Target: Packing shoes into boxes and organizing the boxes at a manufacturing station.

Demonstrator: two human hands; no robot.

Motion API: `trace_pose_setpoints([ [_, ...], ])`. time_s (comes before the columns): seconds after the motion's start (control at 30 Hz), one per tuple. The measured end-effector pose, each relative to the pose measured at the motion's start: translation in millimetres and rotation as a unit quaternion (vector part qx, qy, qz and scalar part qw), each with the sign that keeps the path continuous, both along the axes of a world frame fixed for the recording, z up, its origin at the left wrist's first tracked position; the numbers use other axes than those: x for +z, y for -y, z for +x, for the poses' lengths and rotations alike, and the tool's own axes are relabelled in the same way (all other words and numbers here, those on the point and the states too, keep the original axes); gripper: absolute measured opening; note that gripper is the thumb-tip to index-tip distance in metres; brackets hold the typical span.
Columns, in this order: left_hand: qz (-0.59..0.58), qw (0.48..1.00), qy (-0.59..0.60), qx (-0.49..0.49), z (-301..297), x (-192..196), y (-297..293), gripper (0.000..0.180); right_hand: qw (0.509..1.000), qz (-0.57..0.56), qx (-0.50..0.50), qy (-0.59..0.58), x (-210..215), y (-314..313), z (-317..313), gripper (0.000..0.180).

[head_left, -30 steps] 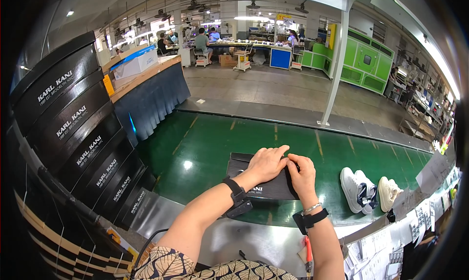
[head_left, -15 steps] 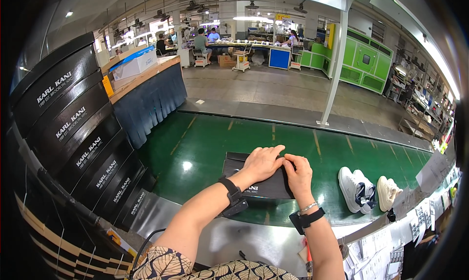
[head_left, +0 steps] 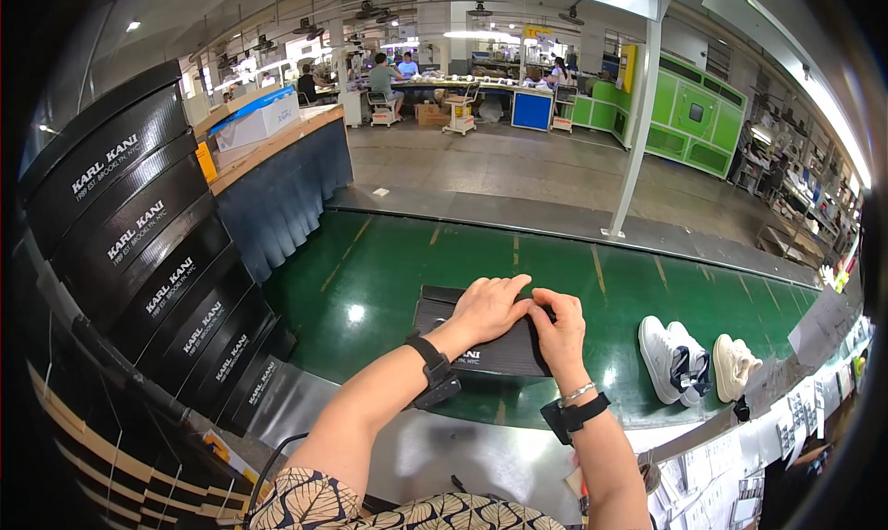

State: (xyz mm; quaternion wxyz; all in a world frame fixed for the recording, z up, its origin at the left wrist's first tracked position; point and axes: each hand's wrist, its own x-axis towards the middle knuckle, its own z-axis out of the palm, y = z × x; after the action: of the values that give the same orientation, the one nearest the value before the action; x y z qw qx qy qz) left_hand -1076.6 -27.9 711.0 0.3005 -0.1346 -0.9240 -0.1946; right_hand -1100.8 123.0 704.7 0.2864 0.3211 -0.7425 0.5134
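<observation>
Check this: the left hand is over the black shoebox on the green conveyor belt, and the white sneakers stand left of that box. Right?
Not quite: the head view shows the white sneakers right of the black shoebox. The left hand is over that box, on the green conveyor belt.

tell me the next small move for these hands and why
Probably press gently near the far right corner of the black box: the left hand and right hand come together there, and the green surface beneath should support it.
</observation>
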Motion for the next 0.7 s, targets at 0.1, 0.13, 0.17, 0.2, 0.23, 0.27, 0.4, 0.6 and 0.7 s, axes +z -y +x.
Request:
trace_pose_setpoints([
  [0.1,-0.007,1.0,0.007,0.007,0.6,-0.6,2.9,0.038,1.0,-0.015,0.0,0.009,0.5,2.6,2.0,0.015],
  [0.13,-0.008,1.0,0.013,0.011,1.1,-0.6,3.5,0.038,1.0,-0.017,-0.001,0.015,0.4,3.1,2.6,0.014],
  [0.17,-0.008,1.0,0.013,0.011,1.2,-0.3,4.0,0.038,1.0,-0.017,-0.001,0.015,-0.2,3.7,2.3,0.014],
  [0.2,-0.013,1.0,0.013,0.014,1.1,0.1,4.4,0.038,1.0,-0.022,-0.001,0.021,-1.1,4.6,1.4,0.013],
  [0.23,-0.018,1.0,0.014,0.018,1.8,0.2,5.0,0.038,0.999,-0.028,-0.001,0.028,-1.8,5.4,1.4,0.012],
  [0.27,-0.018,1.0,0.014,0.019,1.8,-0.4,5.8,0.038,0.999,-0.028,0.0,0.028,-1.7,5.6,1.7,0.012],
  [0.4,-0.034,0.999,0.004,0.023,0.1,-1.5,5.0,0.036,0.999,-0.028,0.0,0.034,-3.3,4.9,0.2,0.011],
  [0.6,-0.025,0.999,0.009,0.021,8.5,2.3,10.4,0.034,0.999,-0.025,-0.008,0.027,-3.0,12.0,5.5,0.01],
  [0.7,-0.029,0.999,0.008,0.024,10.1,2.9,10.8,0.032,0.999,-0.024,-0.007,0.021,-5.0,13.4,5.1,0.011],
])
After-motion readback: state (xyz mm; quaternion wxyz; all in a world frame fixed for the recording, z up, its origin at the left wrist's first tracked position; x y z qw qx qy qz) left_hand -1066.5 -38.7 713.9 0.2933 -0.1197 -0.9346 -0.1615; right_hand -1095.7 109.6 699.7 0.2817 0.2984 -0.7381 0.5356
